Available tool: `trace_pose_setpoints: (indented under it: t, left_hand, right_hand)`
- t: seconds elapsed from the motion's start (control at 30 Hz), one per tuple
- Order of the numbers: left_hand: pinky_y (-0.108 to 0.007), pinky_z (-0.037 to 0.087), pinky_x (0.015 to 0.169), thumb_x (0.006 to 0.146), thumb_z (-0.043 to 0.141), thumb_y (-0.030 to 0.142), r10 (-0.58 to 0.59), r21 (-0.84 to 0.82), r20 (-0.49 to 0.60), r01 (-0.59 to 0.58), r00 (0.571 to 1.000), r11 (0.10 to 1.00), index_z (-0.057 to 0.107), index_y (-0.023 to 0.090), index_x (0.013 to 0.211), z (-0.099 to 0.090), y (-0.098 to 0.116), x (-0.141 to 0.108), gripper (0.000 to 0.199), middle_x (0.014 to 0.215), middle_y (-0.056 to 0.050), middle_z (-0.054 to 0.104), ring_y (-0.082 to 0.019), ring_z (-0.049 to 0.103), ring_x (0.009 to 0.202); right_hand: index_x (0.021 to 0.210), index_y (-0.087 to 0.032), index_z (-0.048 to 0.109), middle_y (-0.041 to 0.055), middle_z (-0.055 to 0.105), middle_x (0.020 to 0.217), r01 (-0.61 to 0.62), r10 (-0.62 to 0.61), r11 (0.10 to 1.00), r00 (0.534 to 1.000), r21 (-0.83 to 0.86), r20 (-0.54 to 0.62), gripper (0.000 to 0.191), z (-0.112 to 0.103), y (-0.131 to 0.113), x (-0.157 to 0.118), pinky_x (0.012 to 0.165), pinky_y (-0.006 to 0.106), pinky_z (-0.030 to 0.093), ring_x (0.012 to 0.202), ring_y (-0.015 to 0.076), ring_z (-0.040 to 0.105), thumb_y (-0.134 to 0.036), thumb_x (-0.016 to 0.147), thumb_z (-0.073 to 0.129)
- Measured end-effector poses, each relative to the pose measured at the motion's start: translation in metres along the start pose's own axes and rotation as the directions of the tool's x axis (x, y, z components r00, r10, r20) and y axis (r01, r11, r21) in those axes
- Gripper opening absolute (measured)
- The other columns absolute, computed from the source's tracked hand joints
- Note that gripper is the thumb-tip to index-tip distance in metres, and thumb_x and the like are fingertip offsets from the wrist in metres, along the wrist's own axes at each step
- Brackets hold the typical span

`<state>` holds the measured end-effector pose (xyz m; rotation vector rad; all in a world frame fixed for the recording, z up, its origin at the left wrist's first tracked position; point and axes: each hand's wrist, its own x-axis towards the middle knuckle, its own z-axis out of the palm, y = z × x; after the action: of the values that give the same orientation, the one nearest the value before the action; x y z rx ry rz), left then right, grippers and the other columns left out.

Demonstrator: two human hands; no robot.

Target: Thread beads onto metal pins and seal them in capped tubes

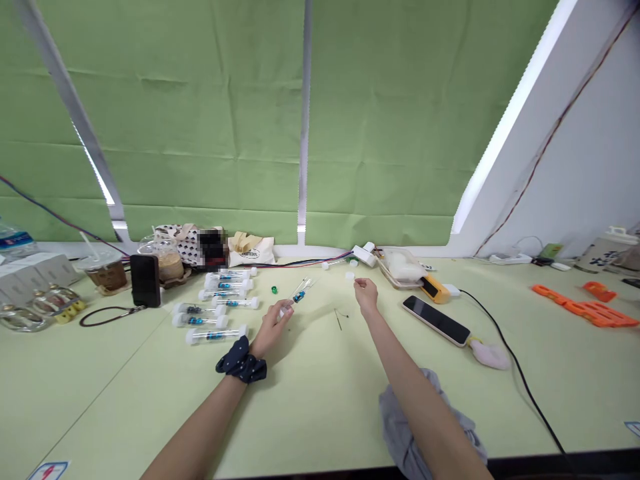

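Note:
My left hand (274,325), with a dark dotted scrunchie (243,361) at the wrist, is closed around the lower end of a clear tube (306,289). Blue pieces show inside this tube, which tilts up and to the right. My right hand (367,295) is pinched at a round white cap (350,275) by its fingertips. A second white cap (354,263) lies just beyond. Between my hands, a thin dark wire piece (338,320) lies on the table. A small green piece (274,290) lies beyond my left hand.
Several capped clear tubes (216,335) lie left of my left hand. A black phone (145,280) stands near drink cups (106,272). At right are another phone (436,320), a tray (400,267), a yellow device (435,289), a black cable (520,373) and orange parts (585,310).

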<state>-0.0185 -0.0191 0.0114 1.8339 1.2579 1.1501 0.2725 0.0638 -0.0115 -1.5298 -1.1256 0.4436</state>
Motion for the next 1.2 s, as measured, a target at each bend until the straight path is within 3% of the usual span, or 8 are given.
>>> trace_pose_setpoints:
  t: [0.17,0.3,0.37,0.57,0.77,0.93,1.07,1.2]
  left_hand:
    - [-0.035,0.036,0.092,0.085,0.043,0.047,0.024,0.059,-0.01,-0.024,1.0,0.998,0.055,0.025,0.109,-0.001,-0.008,0.003,0.035,0.101,-0.004,0.06,-0.021,0.052,0.101]
    - [-0.035,0.035,0.092,0.086,0.04,0.047,0.033,0.111,0.001,-0.033,0.999,0.993,0.053,0.026,0.111,-0.003,-0.009,0.004,0.035,0.105,-0.004,0.06,-0.021,0.051,0.103]
    - [-0.036,0.034,0.092,0.087,0.039,0.046,0.019,0.156,0.016,-0.021,1.0,0.988,0.052,0.026,0.112,-0.004,-0.007,0.004,0.035,0.104,-0.004,0.06,-0.022,0.051,0.103]
    - [-0.039,0.031,0.09,0.088,0.037,0.043,0.046,0.256,0.026,-0.051,0.999,0.965,0.05,0.024,0.113,-0.004,-0.01,0.007,0.034,0.105,-0.004,0.061,-0.023,0.049,0.102]
    - [-0.04,0.03,0.086,0.088,0.038,0.042,0.1,0.341,-0.024,-0.086,0.995,0.936,0.051,0.024,0.112,0.0,-0.022,0.01,0.033,0.106,-0.005,0.06,-0.025,0.047,0.102]
    - [-0.04,0.029,0.086,0.088,0.039,0.043,0.118,0.373,-0.029,-0.099,0.993,0.922,0.05,0.024,0.112,-0.001,-0.021,0.009,0.033,0.107,-0.006,0.06,-0.026,0.046,0.103]
    - [-0.04,0.028,0.087,0.087,0.04,0.043,0.141,0.386,0.012,-0.135,0.99,0.913,0.051,0.024,0.113,-0.002,-0.018,0.008,0.033,0.109,-0.006,0.059,-0.026,0.045,0.104]
    - [-0.039,0.027,0.088,0.087,0.041,0.043,0.154,0.382,0.055,-0.163,0.987,0.91,0.051,0.026,0.114,-0.002,-0.016,0.006,0.033,0.109,-0.005,0.059,-0.026,0.044,0.104]
  right_hand:
    - [0.112,-0.02,0.056,0.0139,0.049,0.12,-0.077,0.102,0.936,0.993,-0.344,0.057,0.041,0.007,-0.004,0.028,0.093,0.044,0.031,0.112,0.0297,0.043,-0.021,0.07,0.056]
    - [0.132,-0.031,0.035,0.0102,0.029,0.139,0.087,0.117,0.659,0.969,-0.747,0.216,0.054,0.019,-0.008,0.044,0.093,0.05,0.026,0.122,0.0308,0.03,-0.024,0.08,0.048]
    - [0.134,-0.033,0.032,0.0097,0.028,0.139,0.166,0.119,0.573,0.952,-0.803,0.282,0.052,0.025,-0.008,0.05,0.092,0.051,0.026,0.12,0.0296,0.031,-0.024,0.083,0.044]
    - [0.112,-0.022,0.057,0.0138,0.045,0.117,0.253,0.102,0.582,0.92,-0.773,0.378,0.036,0.045,-0.009,0.045,0.089,0.043,0.031,0.112,0.0274,0.04,-0.01,0.083,0.039]
    - [0.105,-0.026,0.061,0.0069,0.047,0.107,0.351,0.001,0.705,0.868,-0.616,0.496,0.029,0.054,-0.018,0.015,0.085,0.031,0.038,0.097,0.0187,0.051,-0.021,0.077,0.055]
    - [0.099,-0.017,0.062,0.0057,0.054,0.098,0.223,-0.163,0.973,0.858,-0.066,0.488,0.039,0.03,-0.032,-0.009,0.077,0.031,0.046,0.077,0.0147,0.055,-0.02,0.061,0.067]
    - [0.108,-0.016,0.061,0.004,0.061,0.092,0.0,-0.218,0.95,0.717,0.313,0.662,0.05,0.005,-0.053,-0.025,0.08,0.033,0.046,0.083,0.0159,0.056,-0.026,0.06,0.071]
    - [0.11,-0.02,0.063,0.0043,0.059,0.101,0.056,-0.291,0.94,0.652,0.338,0.701,0.047,-0.009,-0.074,-0.037,0.082,0.034,0.045,0.087,0.0161,0.055,-0.026,0.063,0.069]
